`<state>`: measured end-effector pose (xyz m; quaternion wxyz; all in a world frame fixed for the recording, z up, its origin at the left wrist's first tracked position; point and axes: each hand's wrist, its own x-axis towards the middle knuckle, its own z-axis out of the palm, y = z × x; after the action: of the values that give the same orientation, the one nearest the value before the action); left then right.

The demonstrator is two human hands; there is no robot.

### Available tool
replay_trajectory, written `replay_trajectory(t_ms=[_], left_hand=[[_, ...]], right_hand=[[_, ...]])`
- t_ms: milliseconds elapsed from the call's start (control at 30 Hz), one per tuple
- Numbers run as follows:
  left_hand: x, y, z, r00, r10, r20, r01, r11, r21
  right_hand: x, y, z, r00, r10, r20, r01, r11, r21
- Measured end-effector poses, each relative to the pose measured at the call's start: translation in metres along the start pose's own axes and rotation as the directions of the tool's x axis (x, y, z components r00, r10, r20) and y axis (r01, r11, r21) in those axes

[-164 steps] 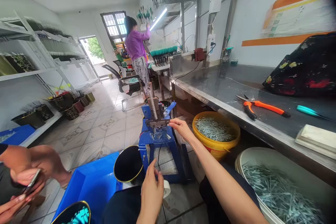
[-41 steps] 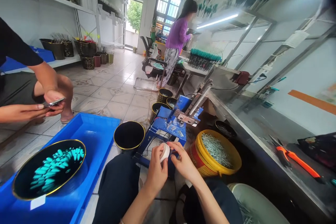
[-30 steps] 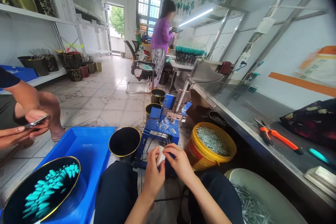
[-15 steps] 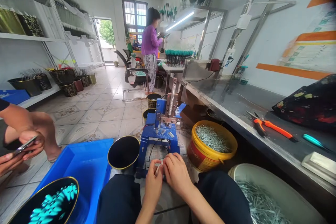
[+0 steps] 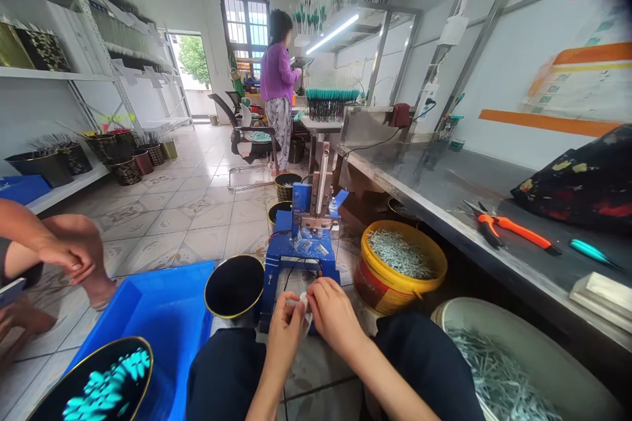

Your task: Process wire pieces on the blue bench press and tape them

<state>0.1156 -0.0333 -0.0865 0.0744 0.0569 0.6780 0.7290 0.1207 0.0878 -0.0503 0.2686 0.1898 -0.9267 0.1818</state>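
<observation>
Where both hands point(image 5: 284, 335) point(image 5: 336, 316) meet, their fingers point(image 5: 318, 295) pinch a small, half-hidden white piece point(image 5: 303, 306).

The worktop point(image 5: 434, 191) is stainless steel with a smudged, dully shining finish, and the hand press point(image 5: 279, 253) near its front edge has a glossy blue painted metal frame. The yellow bucket point(image 5: 380, 289) is smooth, shiny plastic, the crate point(image 5: 162, 302) is bright blue plastic, and the round black bin point(image 5: 234, 286) has a glossy inside and a gold-coloured rim. The small white strip point(image 5: 303, 306) looks matt, the trousers point(image 5: 424, 355) are matt dark cloth, and the floor tiles point(image 5: 197, 210) are polished.
</observation>
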Motion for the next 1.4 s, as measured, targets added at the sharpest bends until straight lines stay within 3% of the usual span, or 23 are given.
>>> replay_trajectory(t_ms=[133, 267, 467, 633, 833, 867, 900, 967, 1000, 1033, 1133, 1200, 1233, 1300, 1400], left_hand=[[-0.004, 0.015, -0.005, 0.992, 0.117, -0.046, -0.102, 0.964, 0.246], [-0.007, 0.024, -0.003, 0.988, 0.152, -0.027, -0.132, 0.923, 0.362], [-0.018, 0.042, 0.013, 0.977, 0.2, -0.07, -0.169, 0.937, 0.306], [-0.025, 0.052, 0.038, 0.975, 0.19, -0.118, -0.157, 0.956, 0.247], [-0.033, 0.062, 0.082, 0.97, 0.222, -0.102, -0.189, 0.946, 0.264], [-0.034, 0.065, 0.087, 0.963, 0.234, -0.136, -0.194, 0.947, 0.257], [-0.034, 0.068, 0.09, 0.949, 0.243, -0.202, -0.194, 0.952, 0.236], [-0.032, 0.075, 0.093, 0.91, 0.225, -0.348, -0.181, 0.971, 0.154], [-0.03, 0.079, 0.094, 0.906, 0.201, -0.371, -0.172, 0.979, 0.111], [-0.027, 0.083, 0.096, 0.922, 0.178, -0.345, -0.159, 0.984, 0.085], [-0.018, 0.101, 0.116, 0.979, 0.173, -0.109, -0.158, 0.978, 0.138], [-0.012, 0.119, 0.143, 0.963, 0.271, -0.005, -0.263, 0.94, 0.218], [-0.009, 0.129, 0.161, 0.937, 0.346, 0.041, -0.345, 0.904, 0.251], [-0.007, 0.151, 0.201, 0.848, 0.499, 0.179, -0.53, 0.789, 0.309], [-0.007, 0.183, 0.271, 0.659, 0.631, 0.409, -0.752, 0.569, 0.333]], right_hand=[[0.009, 0.001, -0.015, 0.997, -0.008, 0.074, 0.001, 0.995, 0.097], [0.009, 0.004, -0.023, 0.995, 0.004, 0.105, -0.022, 0.986, 0.167], [0.003, 0.001, -0.039, 0.987, 0.163, -0.006, -0.151, 0.922, 0.358], [-0.007, 0.004, -0.063, 0.933, 0.359, 0.024, -0.315, 0.785, 0.533], [-0.032, 0.025, -0.096, 0.881, 0.459, -0.115, -0.306, 0.737, 0.603], [-0.038, 0.034, -0.105, 0.846, 0.506, -0.165, -0.311, 0.721, 0.619], [-0.045, 0.045, -0.114, 0.783, 0.58, -0.224, -0.329, 0.692, 0.643], [-0.061, 0.068, -0.133, 0.597, 0.74, -0.312, -0.374, 0.6, 0.707], [-0.07, 0.078, -0.142, 0.522, 0.794, -0.31, -0.383, 0.544, 0.747], [-0.077, 0.086, -0.149, 0.493, 0.828, -0.267, -0.374, 0.479, 0.795], [-0.092, 0.095, -0.162, 0.568, 0.822, -0.037, -0.228, 0.201, 0.953], [-0.097, 0.094, -0.156, 0.59, 0.804, 0.074, -0.046, -0.059, 0.997], [-0.098, 0.094, -0.148, 0.593, 0.796, 0.118, 0.045, -0.179, 0.983], [-0.099, 0.098, -0.122, 0.6, 0.772, 0.21, 0.157, -0.372, 0.915], [-0.1, 0.114, -0.071, 0.532, 0.763, 0.367, 0.156, -0.514, 0.843]])
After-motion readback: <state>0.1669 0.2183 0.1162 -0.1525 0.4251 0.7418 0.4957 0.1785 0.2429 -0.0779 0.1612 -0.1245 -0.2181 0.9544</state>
